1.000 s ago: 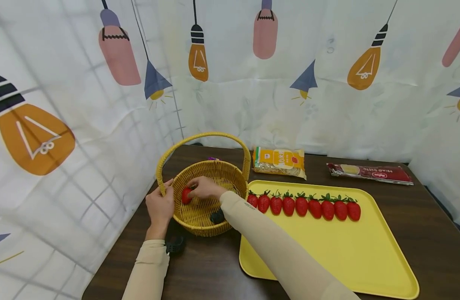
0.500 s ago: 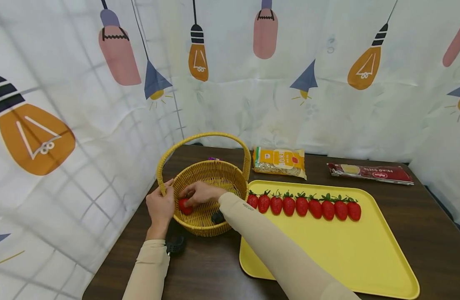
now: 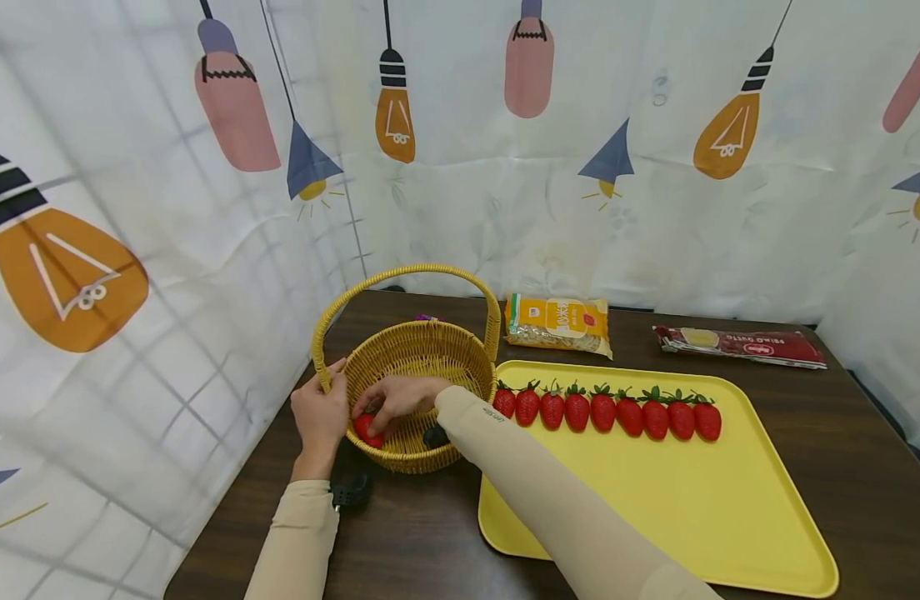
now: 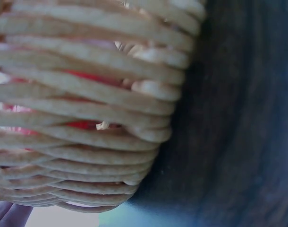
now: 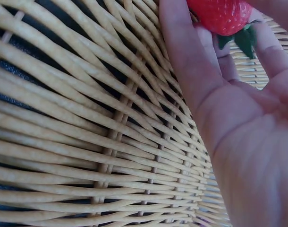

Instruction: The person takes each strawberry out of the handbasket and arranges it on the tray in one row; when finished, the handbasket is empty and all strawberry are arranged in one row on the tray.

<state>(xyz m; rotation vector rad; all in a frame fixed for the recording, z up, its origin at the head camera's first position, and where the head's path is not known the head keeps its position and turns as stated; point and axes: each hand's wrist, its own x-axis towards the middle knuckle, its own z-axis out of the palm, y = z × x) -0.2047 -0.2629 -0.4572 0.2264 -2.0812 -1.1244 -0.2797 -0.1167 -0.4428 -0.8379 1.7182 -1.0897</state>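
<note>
My left hand (image 3: 321,408) grips the yellow wicker basket (image 3: 430,458) at its left rim, by the foot of the arched handle. Inside the basket, low against the left wall, my right hand (image 3: 400,398) holds a red strawberry (image 3: 367,429) between thumb and fingers. The right wrist view shows this strawberry (image 5: 224,16) with its green leaves toward the palm. Red shows through gaps in the wicker wall (image 4: 87,109) in the left wrist view. Several more strawberries (image 3: 602,413) lie in a row along the back of the yellow tray (image 3: 655,508), leaves pointing away.
The tray stands right beside the basket on a dark wooden table (image 3: 415,533). Behind it lie an orange-yellow food packet (image 3: 557,325) and a dark red packet (image 3: 741,347). A patterned curtain (image 3: 460,208) hangs along the back and left of the table.
My right hand has moved the strawberry slightly nearer and to the left, lower along the basket's wall. The left hand has kept its grip in place.
</note>
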